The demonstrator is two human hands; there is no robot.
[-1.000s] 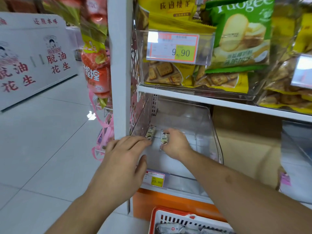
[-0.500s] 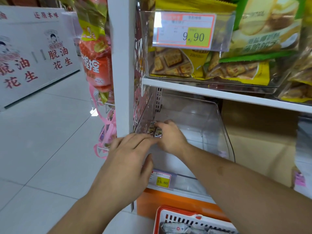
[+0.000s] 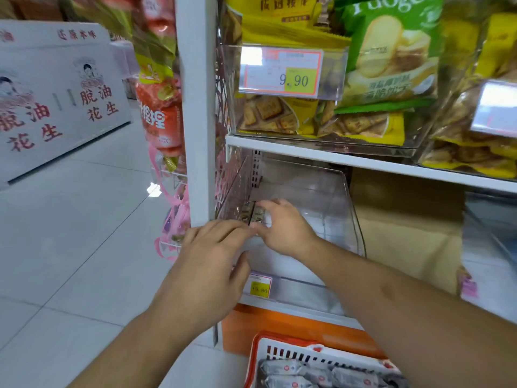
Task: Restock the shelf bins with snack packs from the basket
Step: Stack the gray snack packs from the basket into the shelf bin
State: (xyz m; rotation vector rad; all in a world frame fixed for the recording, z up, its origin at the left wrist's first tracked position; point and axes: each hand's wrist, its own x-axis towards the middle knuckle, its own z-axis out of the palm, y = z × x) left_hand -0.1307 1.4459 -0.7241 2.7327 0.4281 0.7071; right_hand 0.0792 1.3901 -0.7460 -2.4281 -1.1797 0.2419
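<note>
Inside clear shelf bin (image 3: 330,191), right hand (image 3: 282,228) pinches snack packs (image 3: 258,214); left hand (image 3: 208,264) flat, fingers relaxed; tiled floor (image 3: 70,233) left.

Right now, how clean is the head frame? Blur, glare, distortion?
Head view: motion blur smears the hanging bags at top left; glare whitens the right price tag; wide-angle bends the upright post; the snack packs under the right hand are soft.

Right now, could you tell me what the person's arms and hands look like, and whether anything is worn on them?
Both hands, left and right, are bare: no gloves, rings or watch visible. Both forearms are bare too, with no sleeve in view. The right forearm carries a small darker mark.
</note>
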